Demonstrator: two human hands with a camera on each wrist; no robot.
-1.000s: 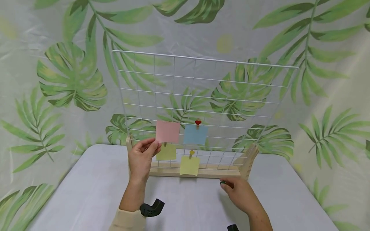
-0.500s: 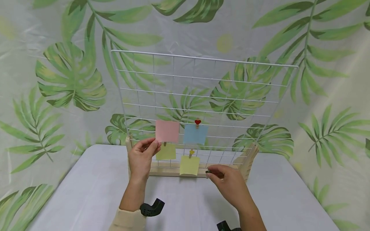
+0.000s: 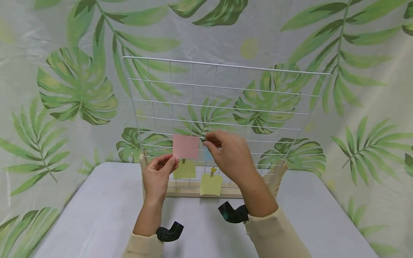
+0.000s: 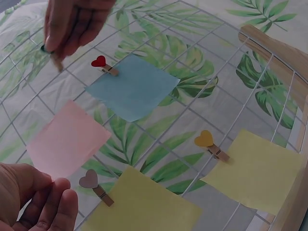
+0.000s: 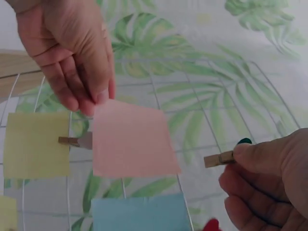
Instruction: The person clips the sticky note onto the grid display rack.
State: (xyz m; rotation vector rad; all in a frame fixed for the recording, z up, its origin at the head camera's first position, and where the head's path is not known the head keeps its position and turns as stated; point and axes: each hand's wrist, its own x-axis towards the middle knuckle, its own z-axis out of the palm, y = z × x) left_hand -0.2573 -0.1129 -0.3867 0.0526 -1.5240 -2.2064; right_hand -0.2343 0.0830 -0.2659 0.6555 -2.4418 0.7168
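Note:
My left hand [image 3: 158,177] pinches the lower left corner of a pink sticky note [image 3: 186,146], held flat against the white wire grid [image 3: 226,65]. In my right hand [image 3: 230,156] is a small wooden clothespin [image 5: 219,159] with a dark green top, pinched between thumb and fingers. The clothespin's tip points toward the pink note's upper edge, a short gap away in the right wrist view. A blue note [image 4: 132,87] hangs from a red heart clothespin [image 4: 104,65], mostly behind my right hand in the head view.
Below hang two yellow notes: one [image 4: 144,204] under a pale heart clothespin [image 4: 96,187], the other [image 3: 211,185] under a yellow heart clothespin [image 3: 213,171]. Wooden feet [image 3: 278,175] hold the grid on a white-covered table [image 3: 106,215]. Leaf-print cloth [image 3: 258,21] hangs behind.
My right hand has risen up and leftward from near the table with the clothespin, now covering most of the blue note. The left hand and pink note have stayed in place.

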